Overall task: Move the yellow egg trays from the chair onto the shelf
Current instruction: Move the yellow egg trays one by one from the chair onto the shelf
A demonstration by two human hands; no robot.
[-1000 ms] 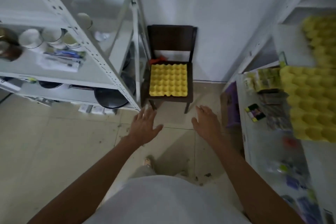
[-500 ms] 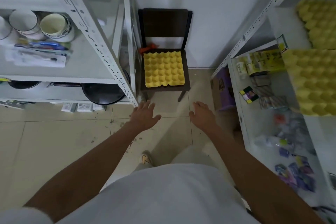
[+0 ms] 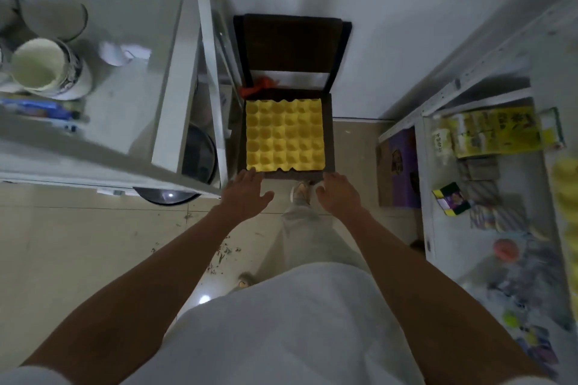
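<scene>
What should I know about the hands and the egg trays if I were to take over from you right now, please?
Left hand: open, empty, at the near left corner of the yellow egg tray.
Right hand: open, empty, at the near right corner.
The tray lies flat on the seat of the dark chair against the wall; whether it is one tray or a stack I cannot tell.
Done: something yellow, blurred, already on the right shelf, likely trays.
Left: grasp the tray by both sides, lift it, carry it to that shelf.

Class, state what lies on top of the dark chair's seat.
A yellow egg tray covers most of the chair seat; something orange sits behind it. Whether more trays are stacked beneath cannot be told.
</scene>
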